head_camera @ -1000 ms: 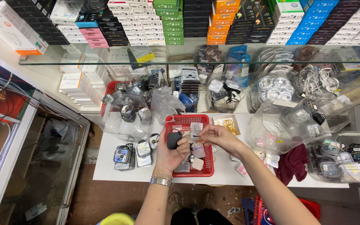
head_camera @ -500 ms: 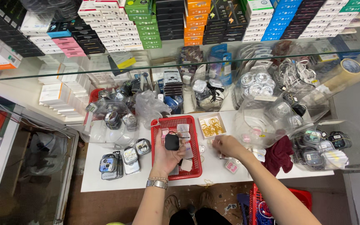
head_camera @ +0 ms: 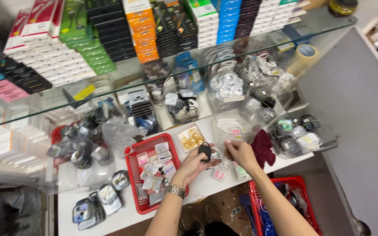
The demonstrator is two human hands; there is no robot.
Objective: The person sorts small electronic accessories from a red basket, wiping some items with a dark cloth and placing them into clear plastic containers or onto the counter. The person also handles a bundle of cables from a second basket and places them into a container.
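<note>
A small black oval gadget [head_camera: 204, 151], smooth hard plastic, is pinched in the left hand [head_camera: 194, 162] above the worktop's front edge, just right of the red basket [head_camera: 136, 175]. The right hand [head_camera: 240, 153] is curled beside it, fingertips closed on something tiny and clear; what exactly cannot be told. Step judged: gadget being fitted or checked between both hands; a steady, fine grip is called for next. Glossy packets lie in the ribbed basket; a maroon cloth [head_camera: 263, 146] sits right.
</note>
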